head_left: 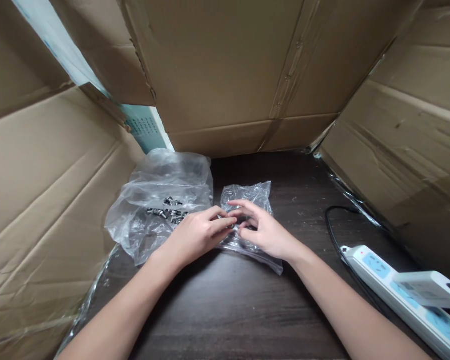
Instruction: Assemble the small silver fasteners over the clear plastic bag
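My left hand has its thumb and fingers pinched together. A small shiny thing shows at their tips, too small to name. My right hand comes in from the other side, fingers curved and apart, fingertips close to the left ones. Beneath both hands lies a clear plastic zip bag, with shiny contents partly hidden by the fingers. To the left, beside my left hand, a larger crumpled clear plastic bag is spread out, with several small metal bolts on or in it.
Cardboard walls surround the dark wooden table at the left, back and right. At the right stands a white power strip with a plug-in adapter and a black cable. A pale green printed sheet shows behind the back-left gap.
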A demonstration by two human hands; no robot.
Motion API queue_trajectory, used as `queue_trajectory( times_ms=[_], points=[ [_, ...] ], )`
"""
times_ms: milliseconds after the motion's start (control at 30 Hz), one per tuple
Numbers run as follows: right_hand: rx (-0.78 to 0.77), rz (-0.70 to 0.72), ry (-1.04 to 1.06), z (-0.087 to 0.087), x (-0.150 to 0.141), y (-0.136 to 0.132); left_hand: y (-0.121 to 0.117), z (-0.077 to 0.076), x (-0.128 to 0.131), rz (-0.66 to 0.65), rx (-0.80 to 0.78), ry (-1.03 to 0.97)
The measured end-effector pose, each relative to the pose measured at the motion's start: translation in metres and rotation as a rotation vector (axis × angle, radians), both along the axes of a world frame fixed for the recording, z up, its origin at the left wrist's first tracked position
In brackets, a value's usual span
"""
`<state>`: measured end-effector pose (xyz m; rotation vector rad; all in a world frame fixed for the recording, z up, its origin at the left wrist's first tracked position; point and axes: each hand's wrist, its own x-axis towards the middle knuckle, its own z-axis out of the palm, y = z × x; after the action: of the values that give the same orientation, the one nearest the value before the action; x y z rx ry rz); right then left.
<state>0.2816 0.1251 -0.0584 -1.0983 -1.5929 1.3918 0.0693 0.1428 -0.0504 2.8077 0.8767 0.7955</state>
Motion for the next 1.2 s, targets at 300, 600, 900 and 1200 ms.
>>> queue_trajectory(
  times_ms=[300,600,900,1200],
  points=[
    [0.118,-0.243,-0.055,-0.0007,-0.0019,0.0040,-0.0027,0.0035,0.0013,0.091,0.020,0.033],
    [-0.005,-0.188,0.025,-0.0037,-0.0018,0.0046,-0.0048,0.0031,0.0037,0.131,0.035,0.040],
    [-0.059,-0.251,0.023,0.0003,-0.0051,0.0046,-0.0066,-0.0008,0.0068,0.164,0.082,0.007],
    [-0.021,-0.303,0.015,0.0007,-0.0066,0.0034,-0.0069,-0.0037,0.0088,0.219,0.101,-0.014]
  ],
)
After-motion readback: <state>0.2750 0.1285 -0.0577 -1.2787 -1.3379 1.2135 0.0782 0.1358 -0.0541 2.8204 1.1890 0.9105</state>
